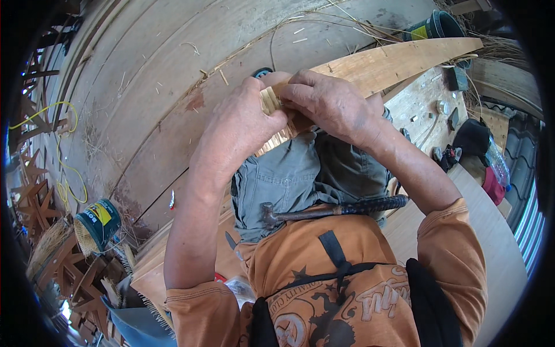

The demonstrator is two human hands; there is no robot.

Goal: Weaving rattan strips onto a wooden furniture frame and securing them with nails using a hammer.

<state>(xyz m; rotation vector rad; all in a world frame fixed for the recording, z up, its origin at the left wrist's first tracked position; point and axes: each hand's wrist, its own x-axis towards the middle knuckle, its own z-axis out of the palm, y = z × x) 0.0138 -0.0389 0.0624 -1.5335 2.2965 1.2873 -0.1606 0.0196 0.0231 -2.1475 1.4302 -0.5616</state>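
Note:
Above my lap, my left hand (245,113) is closed around a band of pale cane strips (270,101), thumb on the near side. More of the strips show below that thumb. My right hand (332,104) meets it from the right, fingers bent and pressed together at the edge of the same strips; what its fingertips pinch is hidden. A long tapered wooden board (399,62) runs from behind my right hand to the upper right. Whether the strips are fixed to the board cannot be seen. A hammer (324,213) with a dark wrapped grip lies across my lap.
A green bucket (436,26) stands at the far right. Another green container (97,222) holding thin sticks is at the left, near brown star-shaped wooden pieces (37,196). A yellow cord (60,156) hangs there. Small tools and a plastic bottle (498,165) lie right.

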